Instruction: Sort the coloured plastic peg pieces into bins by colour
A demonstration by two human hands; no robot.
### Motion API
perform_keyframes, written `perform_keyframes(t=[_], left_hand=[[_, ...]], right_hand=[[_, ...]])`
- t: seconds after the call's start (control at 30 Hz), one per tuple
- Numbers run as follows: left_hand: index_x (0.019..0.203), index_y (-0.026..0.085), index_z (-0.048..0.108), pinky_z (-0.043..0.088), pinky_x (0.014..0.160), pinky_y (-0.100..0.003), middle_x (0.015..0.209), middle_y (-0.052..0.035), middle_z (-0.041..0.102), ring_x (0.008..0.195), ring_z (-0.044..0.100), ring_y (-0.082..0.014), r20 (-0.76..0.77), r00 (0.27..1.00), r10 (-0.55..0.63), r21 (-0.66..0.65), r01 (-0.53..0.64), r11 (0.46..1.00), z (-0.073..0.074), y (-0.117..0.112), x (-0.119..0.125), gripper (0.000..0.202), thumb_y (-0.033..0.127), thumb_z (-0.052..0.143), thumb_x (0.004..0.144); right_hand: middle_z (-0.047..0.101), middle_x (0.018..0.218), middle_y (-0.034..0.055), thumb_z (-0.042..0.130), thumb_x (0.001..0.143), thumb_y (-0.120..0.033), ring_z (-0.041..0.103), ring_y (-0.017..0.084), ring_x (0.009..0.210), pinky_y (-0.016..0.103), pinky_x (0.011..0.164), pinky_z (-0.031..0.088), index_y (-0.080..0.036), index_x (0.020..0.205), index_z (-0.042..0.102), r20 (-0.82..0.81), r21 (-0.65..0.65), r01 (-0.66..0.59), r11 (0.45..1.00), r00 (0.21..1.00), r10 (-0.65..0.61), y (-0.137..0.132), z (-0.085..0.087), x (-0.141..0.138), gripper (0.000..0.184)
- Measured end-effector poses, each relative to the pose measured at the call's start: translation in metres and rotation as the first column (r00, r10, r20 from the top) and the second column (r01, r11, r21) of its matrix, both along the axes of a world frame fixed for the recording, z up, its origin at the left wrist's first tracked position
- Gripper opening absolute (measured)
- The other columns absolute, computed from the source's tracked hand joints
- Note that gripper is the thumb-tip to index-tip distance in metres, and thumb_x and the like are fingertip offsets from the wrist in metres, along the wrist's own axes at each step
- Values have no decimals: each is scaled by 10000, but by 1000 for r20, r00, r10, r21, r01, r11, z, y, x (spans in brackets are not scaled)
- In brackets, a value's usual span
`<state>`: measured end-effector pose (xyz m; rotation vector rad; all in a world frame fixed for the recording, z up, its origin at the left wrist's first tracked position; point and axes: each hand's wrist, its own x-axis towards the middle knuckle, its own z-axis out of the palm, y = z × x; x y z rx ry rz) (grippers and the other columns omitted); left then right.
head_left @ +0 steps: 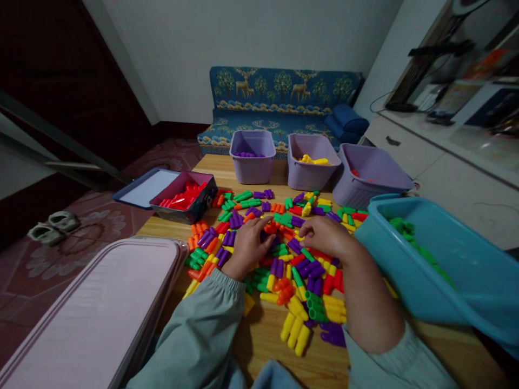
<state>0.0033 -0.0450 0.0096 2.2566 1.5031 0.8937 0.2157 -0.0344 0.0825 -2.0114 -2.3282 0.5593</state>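
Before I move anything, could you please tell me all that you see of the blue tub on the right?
The blue tub is long, with rounded corners and a thick rim, and looks like smooth plastic. It stands open and upright at the right of the wooden table, cut off by the picture's edge. Green pieces lie inside, along its left wall. Loose coloured pieces lie close by its left side; I cannot tell whether any touch it. The right hand is apart from it.
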Motion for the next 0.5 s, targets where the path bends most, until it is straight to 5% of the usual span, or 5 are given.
perform_keyframes(t=[0.2,0.5], left_hand=[[1334,213,556,491,939,-418,1232,-114,646,1105,608,-267,-11,1000,4,51,-4,999,-3,1,1,495,290,623,850],[1084,225,682,491,901,-374,1086,-69,704,1005,635,-231,124,988,-91,63,84,994,-1,3,3,251,193,630,840]], right_hand=[[725,993,61,775,651,-366,663,260,965,303,720,441,-238,877,730,236,-87,17,996,972,4,-4,-5,-25,264],[708,901,10,720,660,-222,638,189,865,262,591,301,-224,856,655,63,-24,-12,1000,998,13,-3,-17,-29,207]])
